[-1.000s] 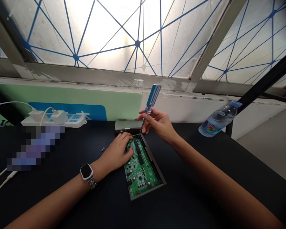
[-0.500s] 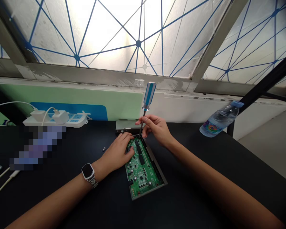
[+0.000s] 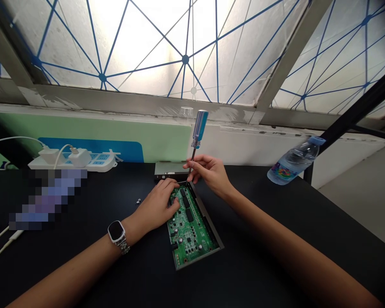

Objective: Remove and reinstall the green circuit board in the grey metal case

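A green circuit board (image 3: 192,233) lies in a shallow metal tray on the black table. Across its far left part, my left hand (image 3: 162,201) holds it steady, thumb on the board and fingers curled toward the far edge. My right hand (image 3: 211,174) pinches the shaft of a screwdriver (image 3: 199,128) with a blue-and-clear striped handle. The screwdriver stands nearly upright, leaning slightly right at the top, and its tip meets the far corner of the board. Whatever sits under the tip is too small to make out.
Behind the board, a flat metal case (image 3: 168,169) rests against the wall. Tiny metal parts, apparently screws (image 3: 138,201), lie left of my left hand. A power strip (image 3: 99,161) with plugged-in chargers is at the back left. A water bottle (image 3: 291,164) leans at the right.
The screwdriver's handle has turned about its axis, its stripes now facing differently. Both hands keep nearly the same places; the whole view has shifted very slightly.
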{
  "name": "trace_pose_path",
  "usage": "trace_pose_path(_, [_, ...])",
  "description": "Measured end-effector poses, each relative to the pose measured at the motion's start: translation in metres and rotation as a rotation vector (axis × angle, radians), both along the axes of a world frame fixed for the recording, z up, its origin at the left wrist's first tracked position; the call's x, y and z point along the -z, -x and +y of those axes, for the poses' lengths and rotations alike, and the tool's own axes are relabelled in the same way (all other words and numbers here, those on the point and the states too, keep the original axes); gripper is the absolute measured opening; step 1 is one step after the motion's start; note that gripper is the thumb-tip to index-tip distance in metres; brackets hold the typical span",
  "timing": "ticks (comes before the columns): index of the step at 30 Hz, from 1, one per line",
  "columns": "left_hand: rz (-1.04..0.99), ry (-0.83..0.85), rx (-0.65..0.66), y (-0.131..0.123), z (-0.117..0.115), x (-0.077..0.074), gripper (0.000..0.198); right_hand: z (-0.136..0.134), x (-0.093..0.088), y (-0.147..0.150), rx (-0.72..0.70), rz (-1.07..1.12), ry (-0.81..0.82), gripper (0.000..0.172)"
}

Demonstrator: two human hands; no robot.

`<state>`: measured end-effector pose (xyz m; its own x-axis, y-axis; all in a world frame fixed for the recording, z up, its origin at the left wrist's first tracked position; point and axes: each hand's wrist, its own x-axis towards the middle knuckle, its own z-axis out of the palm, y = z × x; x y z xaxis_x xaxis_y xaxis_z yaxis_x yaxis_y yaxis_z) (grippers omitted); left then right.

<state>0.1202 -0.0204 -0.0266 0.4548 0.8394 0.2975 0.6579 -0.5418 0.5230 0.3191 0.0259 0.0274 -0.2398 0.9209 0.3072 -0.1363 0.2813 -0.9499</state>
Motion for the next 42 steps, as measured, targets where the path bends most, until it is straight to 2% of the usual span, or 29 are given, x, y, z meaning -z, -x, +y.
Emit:
trace_pose_path(4, [0.000,-0.014,0.002,-0.0001,-0.0002,-0.0005,0.032,-0.0034,-0.0020,-0.0012,-0.064,-0.067,-0.040,0.035])
trace_pose_path(7, [-0.004,-0.014,0.003,0.0002,-0.0004,-0.0006,0.032,-0.0018,-0.0001,-0.0005,-0.071,-0.038,0.014,0.043])
trace_pose_path(10, [-0.004,-0.005,0.000,0.0003,-0.0007,-0.0007,0.032,0.0029,0.0025,-0.0011,-0.056,-0.001,0.083,0.044])
trace_pose_path(16, [-0.009,-0.011,0.000,-0.0006,-0.0009,-0.0025,0.032,0.0036,-0.0009,-0.0065,-0.124,-0.091,0.054,0.030])
trace_pose_path(18, [-0.012,-0.017,0.000,-0.0008,-0.0009,-0.0024,0.032,0.0012,-0.0020,-0.0063,-0.144,-0.142,0.020,0.030])
trace_pose_path(22, [-0.019,-0.031,-0.001,-0.0006,-0.0005,-0.0010,0.031,-0.0020,0.0005,-0.0014,-0.036,-0.168,-0.050,0.030])
trace_pose_path(27, [-0.009,-0.026,0.002,0.0001,-0.0003,-0.0001,0.031,-0.0012,0.0016,0.0011,0.040,-0.077,-0.029,0.034])
trace_pose_path(34, [-0.016,-0.032,0.007,0.0006,-0.0005,-0.0005,0.030,0.0007,-0.0050,-0.0076,-0.083,-0.208,-0.038,0.033])
trace_pose_path(36, [-0.015,-0.028,0.006,0.0007,-0.0004,-0.0007,0.031,0.0005,-0.0032,-0.0078,-0.043,-0.247,-0.078,0.032])
trace_pose_path(42, [-0.007,-0.026,0.004,0.0004,-0.0007,-0.0011,0.032,-0.0016,-0.0007,-0.0072,0.198,-0.434,-0.256,0.023])
